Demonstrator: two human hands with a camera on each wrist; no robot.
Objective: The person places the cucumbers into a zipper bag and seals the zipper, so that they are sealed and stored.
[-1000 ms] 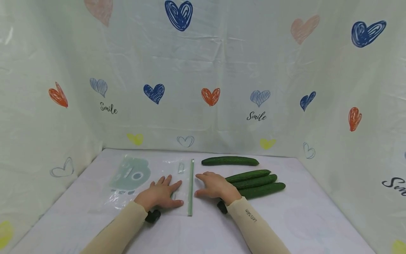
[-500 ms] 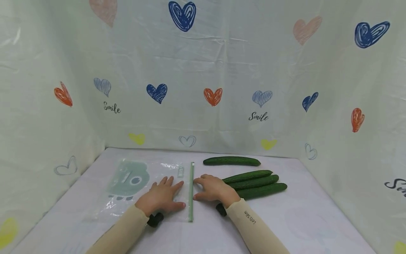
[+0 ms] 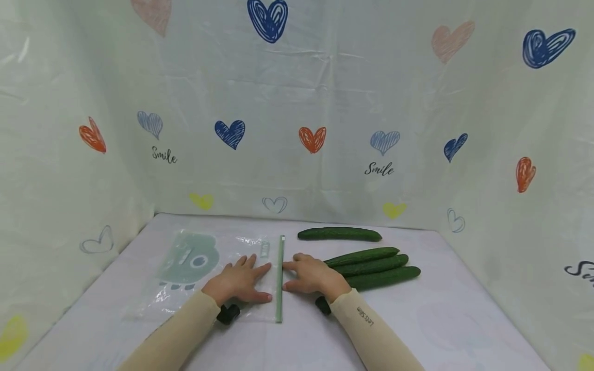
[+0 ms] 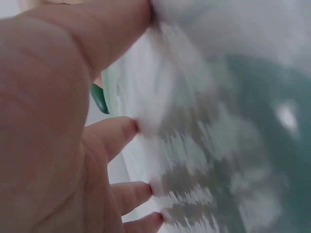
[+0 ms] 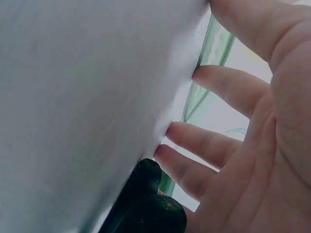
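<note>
A clear zip bag (image 3: 153, 304) with a pale green monster print lies flat on the table, its green zip strip (image 3: 280, 278) toward the right. My left hand (image 3: 238, 282) rests on the bag with fingers spread, and in the left wrist view its fingertips (image 4: 130, 127) touch the shiny plastic. Just right of the strip, my right hand (image 3: 313, 277) rests its fingertips on the table, thumb and index close to the strip's edge. Several cucumbers (image 3: 385, 278) lie side by side behind and right of that hand; their dark ends (image 5: 150, 213) show under the palm in the right wrist view.
One more cucumber (image 3: 340, 234) lies apart at the back of the white-covered table (image 3: 445, 309). A curtain (image 3: 343, 180) printed with hearts and "Smile" surrounds the table at the back and sides. Black wrist cameras (image 3: 228, 314) sit under both wrists.
The bag and its zip strip have shifted slightly toward me, then stayed put. The left hand has moved a little to the right; the right hand has come closer to the strip.
</note>
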